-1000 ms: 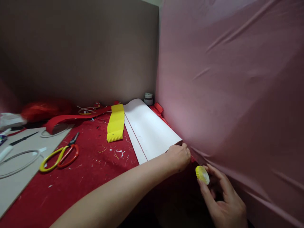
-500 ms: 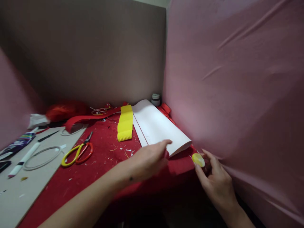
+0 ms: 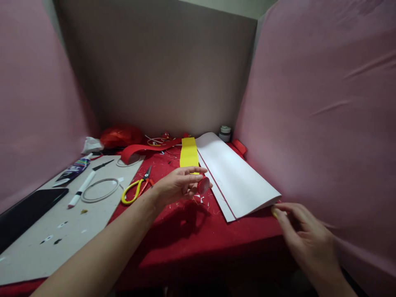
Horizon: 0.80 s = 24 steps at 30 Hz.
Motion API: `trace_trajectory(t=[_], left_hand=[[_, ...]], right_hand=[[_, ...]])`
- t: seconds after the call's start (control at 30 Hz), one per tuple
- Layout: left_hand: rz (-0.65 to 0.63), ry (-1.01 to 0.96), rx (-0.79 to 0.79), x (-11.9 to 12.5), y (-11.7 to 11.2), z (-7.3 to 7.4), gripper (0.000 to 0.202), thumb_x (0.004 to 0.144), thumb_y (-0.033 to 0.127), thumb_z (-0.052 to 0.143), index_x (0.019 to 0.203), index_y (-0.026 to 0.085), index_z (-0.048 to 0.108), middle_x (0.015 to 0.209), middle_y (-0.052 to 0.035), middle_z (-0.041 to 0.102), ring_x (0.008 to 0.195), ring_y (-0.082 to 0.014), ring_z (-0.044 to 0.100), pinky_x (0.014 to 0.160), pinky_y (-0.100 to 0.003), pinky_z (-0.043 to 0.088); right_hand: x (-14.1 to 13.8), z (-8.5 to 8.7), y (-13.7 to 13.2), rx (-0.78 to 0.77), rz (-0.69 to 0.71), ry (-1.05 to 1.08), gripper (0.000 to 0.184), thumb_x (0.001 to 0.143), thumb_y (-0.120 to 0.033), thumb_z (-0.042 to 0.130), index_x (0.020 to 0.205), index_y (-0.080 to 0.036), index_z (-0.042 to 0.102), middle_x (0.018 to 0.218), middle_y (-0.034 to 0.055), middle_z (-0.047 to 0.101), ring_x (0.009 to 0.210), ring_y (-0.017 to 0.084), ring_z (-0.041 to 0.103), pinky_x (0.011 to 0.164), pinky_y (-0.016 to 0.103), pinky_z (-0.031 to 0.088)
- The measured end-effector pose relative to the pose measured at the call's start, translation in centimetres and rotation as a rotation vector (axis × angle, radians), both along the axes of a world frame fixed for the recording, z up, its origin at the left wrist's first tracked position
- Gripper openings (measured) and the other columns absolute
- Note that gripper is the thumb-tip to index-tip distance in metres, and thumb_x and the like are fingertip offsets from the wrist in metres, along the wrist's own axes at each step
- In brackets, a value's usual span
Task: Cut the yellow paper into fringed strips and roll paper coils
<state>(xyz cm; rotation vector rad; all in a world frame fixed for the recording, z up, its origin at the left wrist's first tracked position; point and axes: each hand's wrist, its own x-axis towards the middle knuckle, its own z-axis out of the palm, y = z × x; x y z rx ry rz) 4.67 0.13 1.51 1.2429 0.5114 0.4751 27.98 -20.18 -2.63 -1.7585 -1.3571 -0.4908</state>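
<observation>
My left hand (image 3: 182, 183) hovers over the red cloth and pinches a small red disc (image 3: 203, 185) with a paler flat face. Behind that hand, a yellow corrugated paper strip (image 3: 189, 152) lies partly covered. At the right, my right hand (image 3: 309, 233) is closed on a small yellow disc (image 3: 274, 212), mostly hidden by its fingers. Just left of its fingertips lies the near corner of a folded white paper sheet (image 3: 238, 173). Yellow-and-red-handled scissors (image 3: 136, 189) rest left of my left hand, partly behind my forearm.
On the left, a grey board (image 3: 102, 222) carries a black phone-like slab (image 3: 34, 210), a white marker (image 3: 82, 189), a grey ring (image 3: 99, 190) and a purple tube (image 3: 73, 170). A red strip (image 3: 145, 150), a red bag (image 3: 121, 136) and a jar (image 3: 225, 134) line the back. Panels enclose the table.
The view has swung left. My left hand has moved left, off the white sheet and toward the yellow strip, with the red disc showing. My right hand's fingers now cover more of the yellow disc.
</observation>
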Motion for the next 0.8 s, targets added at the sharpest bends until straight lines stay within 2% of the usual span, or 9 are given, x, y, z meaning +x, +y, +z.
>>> trace_trajectory(t=[0.1,0.2,0.27,0.37,0.57,0.67,0.73,0.8], left_hand=[[0.055,0.037,0.066,0.3,-0.3,0.2,0.044,0.073,0.030,0.070,0.110,0.015,0.053,0.072,-0.0041,0.062,0.043,-0.0033,0.043,0.038,-0.016,0.024],[0.194,0.027,0.077,0.3,-0.5,0.2,0.045,0.071,0.031,0.071,0.107,0.016,0.050,0.071,-0.0025,0.061,0.044,-0.0036,0.044,0.039,-0.015,0.025],[0.299,-0.015,0.066,0.1,-0.3,-0.1,0.044,0.069,0.030,0.072,0.104,0.016,0.049,0.074,-0.0024,0.061,0.046,-0.0037,0.046,0.040,-0.015,0.029],[0.430,-0.082,0.065,-0.4,0.5,-0.9,0.040,0.067,0.029,0.074,0.096,0.015,0.051,0.069,0.0008,0.057,0.046,-0.0037,0.046,0.040,-0.016,0.031],[0.543,-0.065,0.126,-1.5,2.0,-1.4,0.034,0.061,0.027,0.076,0.083,0.011,0.055,0.066,0.0004,0.055,0.049,-0.0053,0.049,0.040,-0.016,0.032],[0.579,-0.042,0.172,-1.8,2.4,-1.6,0.033,0.064,0.032,0.075,0.081,0.011,0.056,0.067,-0.0008,0.056,0.051,-0.0061,0.051,0.040,-0.016,0.032],[0.593,-0.052,0.163,-2.0,2.7,-2.0,0.032,0.068,0.037,0.071,0.081,0.012,0.054,0.069,-0.0010,0.057,0.049,-0.0053,0.049,0.038,-0.016,0.032],[0.607,-0.065,0.135,-2.2,3.0,-2.6,0.032,0.072,0.040,0.067,0.082,0.013,0.053,0.071,-0.0011,0.058,0.044,-0.0041,0.046,0.036,-0.016,0.031]], right_hand=[[-4.2,1.9,3.2,-0.166,0.377,0.194,0.012,0.087,-0.026,0.052,0.096,-0.019,0.058,0.085,0.0045,0.063,0.064,0.014,0.059,0.054,0.024,0.046],[-7.7,2.5,8.0,-0.192,0.546,0.207,0.028,0.082,-0.028,0.059,0.108,-0.017,0.053,0.097,0.0077,0.061,0.067,0.014,0.059,0.061,0.026,0.048],[-9.3,2.4,11.1,-0.166,0.544,0.107,0.036,0.078,-0.028,0.063,0.110,-0.015,0.053,0.098,0.0101,0.061,0.073,0.018,0.059,0.065,0.029,0.048],[-10.8,1.8,14.7,-0.141,0.506,0.036,0.017,0.080,-0.024,0.059,0.094,-0.014,0.059,0.087,0.0095,0.062,0.072,0.019,0.058,0.064,0.030,0.046],[-11.9,1.6,17.8,-0.149,0.633,0.207,0.007,0.077,-0.017,0.057,0.080,-0.016,0.063,0.074,0.0059,0.065,0.066,0.016,0.058,0.063,0.027,0.044],[-11.5,2.0,18.4,-0.250,0.692,0.435,0.013,0.079,-0.022,0.054,0.072,-0.016,0.063,0.060,0.0027,0.062,0.053,0.013,0.056,0.053,0.025,0.042],[-11.1,2.2,18.8,-0.337,0.743,0.696,0.015,0.078,-0.025,0.054,0.071,-0.014,0.063,0.052,0.0009,0.058,0.043,0.011,0.051,0.044,0.022,0.037],[-10.8,2.4,19.2,-0.375,0.811,0.955,0.013,0.074,-0.025,0.059,0.071,-0.013,0.062,0.054,0.0015,0.059,0.039,0.009,0.048,0.038,0.021,0.033]])
